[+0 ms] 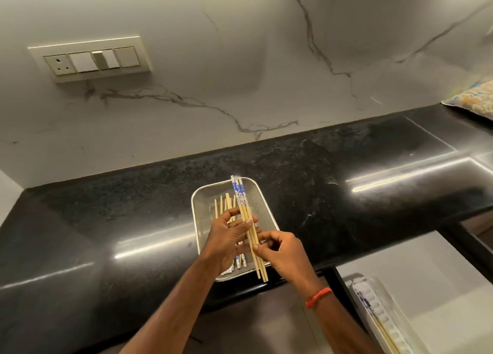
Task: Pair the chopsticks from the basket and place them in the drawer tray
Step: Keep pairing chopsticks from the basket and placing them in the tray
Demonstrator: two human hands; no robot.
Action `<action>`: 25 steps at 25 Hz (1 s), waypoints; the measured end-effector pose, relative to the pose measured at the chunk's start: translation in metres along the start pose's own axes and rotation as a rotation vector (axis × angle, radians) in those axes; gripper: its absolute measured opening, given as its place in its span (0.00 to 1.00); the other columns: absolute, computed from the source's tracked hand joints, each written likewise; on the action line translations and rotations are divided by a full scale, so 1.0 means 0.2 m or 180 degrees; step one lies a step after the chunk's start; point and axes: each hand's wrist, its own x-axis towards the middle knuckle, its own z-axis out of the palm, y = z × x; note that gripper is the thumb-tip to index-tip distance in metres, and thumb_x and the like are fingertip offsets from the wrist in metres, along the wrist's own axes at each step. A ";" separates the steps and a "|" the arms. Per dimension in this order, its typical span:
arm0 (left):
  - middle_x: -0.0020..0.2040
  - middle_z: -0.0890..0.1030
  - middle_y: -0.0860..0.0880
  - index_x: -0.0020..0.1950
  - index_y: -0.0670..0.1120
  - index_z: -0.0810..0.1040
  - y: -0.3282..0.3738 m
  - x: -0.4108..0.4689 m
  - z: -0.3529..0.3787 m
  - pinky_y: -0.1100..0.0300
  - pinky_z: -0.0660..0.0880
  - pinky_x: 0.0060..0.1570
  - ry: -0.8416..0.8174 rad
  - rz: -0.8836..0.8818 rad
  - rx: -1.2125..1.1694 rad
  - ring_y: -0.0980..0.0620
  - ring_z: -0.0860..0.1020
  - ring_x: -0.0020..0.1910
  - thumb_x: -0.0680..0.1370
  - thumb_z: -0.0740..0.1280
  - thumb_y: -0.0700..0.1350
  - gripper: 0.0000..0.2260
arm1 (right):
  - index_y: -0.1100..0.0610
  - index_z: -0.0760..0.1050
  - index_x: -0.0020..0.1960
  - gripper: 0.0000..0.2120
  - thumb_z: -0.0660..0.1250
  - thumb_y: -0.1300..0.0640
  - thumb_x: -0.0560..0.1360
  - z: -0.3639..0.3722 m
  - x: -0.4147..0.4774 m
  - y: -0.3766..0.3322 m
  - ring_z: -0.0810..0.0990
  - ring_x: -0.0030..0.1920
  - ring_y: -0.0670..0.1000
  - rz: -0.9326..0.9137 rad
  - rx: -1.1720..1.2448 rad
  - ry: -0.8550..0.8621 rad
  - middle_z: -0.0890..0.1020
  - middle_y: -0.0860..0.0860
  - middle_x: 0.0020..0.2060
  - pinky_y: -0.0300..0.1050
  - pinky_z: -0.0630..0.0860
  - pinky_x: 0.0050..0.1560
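Observation:
A metal mesh basket [262,193] stands on the black counter near its front edge. Several loose wooden chopsticks [221,204] lie inside it. Above the basket I hold a pair of chopsticks [244,207] with blue-and-white patterned tops, the tops pointing away from me. My left hand [229,236] grips the pair at the middle, thumb across them. My right hand [280,252] pinches the same pair lower down, near the plain wooden tips. At the lower right, the white drawer tray [397,300] sits in an open drawer, with chopsticks [384,332] lying in it.
The black granite counter [133,220] runs left to right under a marble wall. A switch panel [90,59] is on the wall at upper left. A patterned cloth [472,97] lies at the far right. The open drawer [426,273] sits below the counter's front edge.

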 end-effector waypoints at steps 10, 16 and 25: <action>0.57 0.86 0.44 0.66 0.45 0.74 -0.13 -0.04 0.35 0.50 0.83 0.41 -0.0344 -0.0163 0.0040 0.40 0.86 0.53 0.78 0.70 0.37 0.18 | 0.53 0.86 0.49 0.06 0.75 0.54 0.73 -0.33 -0.10 0.12 0.86 0.45 0.46 0.0116 0.0506 0.0011 0.87 0.49 0.42 0.41 0.81 0.51; 0.57 0.86 0.44 0.64 0.42 0.75 -0.31 -0.09 0.56 0.48 0.83 0.41 -0.0536 -0.0352 0.0370 0.40 0.86 0.52 0.79 0.68 0.36 0.14 | 0.55 0.85 0.48 0.05 0.73 0.55 0.74 -0.49 -0.24 0.28 0.86 0.42 0.48 0.0284 0.0638 0.0227 0.87 0.51 0.39 0.42 0.82 0.48; 0.56 0.87 0.43 0.64 0.41 0.76 -0.49 -0.11 0.80 0.50 0.83 0.40 -0.0759 -0.0484 0.0609 0.42 0.86 0.51 0.78 0.70 0.37 0.15 | 0.49 0.84 0.49 0.04 0.74 0.52 0.74 -0.73 -0.37 0.49 0.86 0.44 0.47 0.0454 0.0631 0.0279 0.87 0.48 0.40 0.41 0.82 0.48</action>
